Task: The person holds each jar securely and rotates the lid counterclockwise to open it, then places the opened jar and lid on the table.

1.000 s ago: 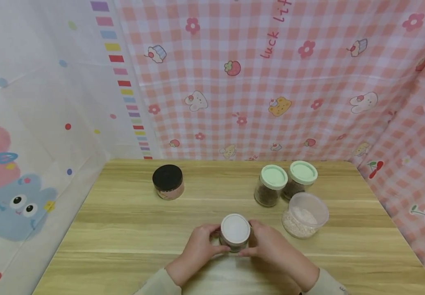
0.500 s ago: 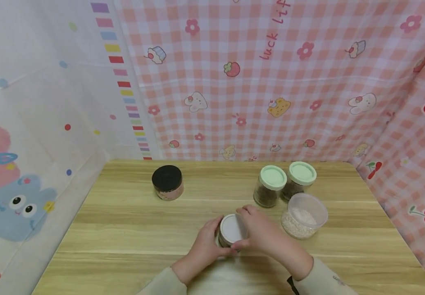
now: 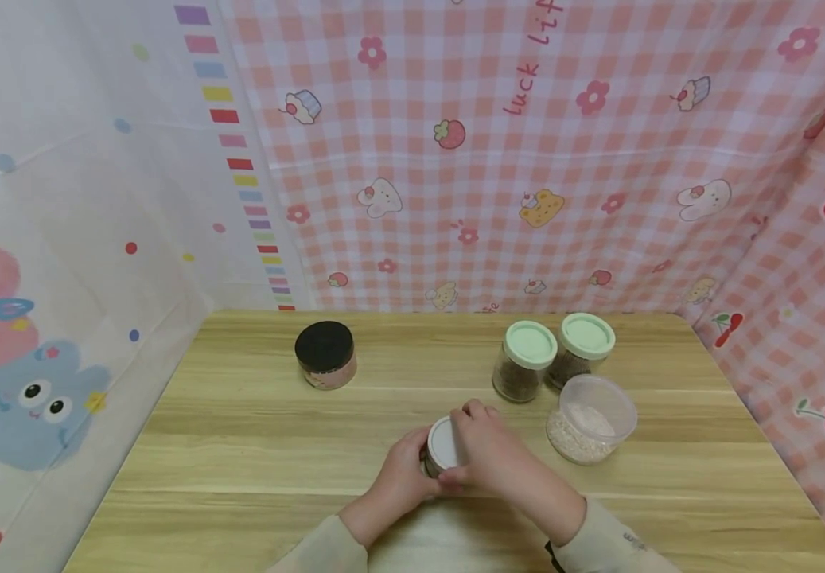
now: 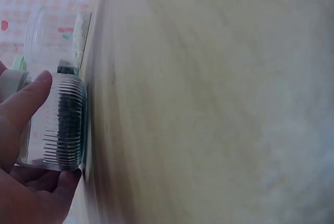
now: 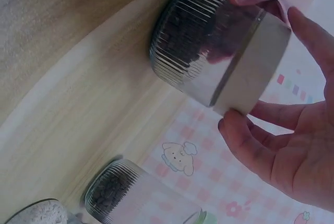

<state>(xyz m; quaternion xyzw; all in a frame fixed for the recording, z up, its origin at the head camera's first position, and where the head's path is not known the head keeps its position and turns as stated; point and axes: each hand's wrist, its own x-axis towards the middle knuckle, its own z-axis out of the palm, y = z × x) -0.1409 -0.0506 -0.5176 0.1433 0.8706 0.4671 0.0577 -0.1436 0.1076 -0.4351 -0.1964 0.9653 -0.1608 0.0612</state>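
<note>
A ribbed glass jar [image 5: 182,36] with dark bits inside stands on the table between my hands. Its white lid [image 3: 443,443] is on. My left hand [image 3: 399,473] grips the glass body from the left, thumb along the near side and fingers round the far side, as the left wrist view shows. My right hand [image 3: 496,455] holds the lid by its rim, thumb at the near edge and fingertips at the far edge; its palm covers the lid's right part in the head view.
Two similar jars with mint-green lids [image 3: 531,344] [image 3: 587,335] stand at the back right. Before them is a clear plastic tub [image 3: 584,446] of pale flakes. A pink jar with a black lid [image 3: 325,347] stands back left. Patterned cloths [image 3: 412,231] hang behind and beside the wooden table [image 3: 240,446].
My right hand has moved from the jar's right side up onto the lid and turned leftward over it. My left hand has kept hold of the glass. The other containers have stayed put.
</note>
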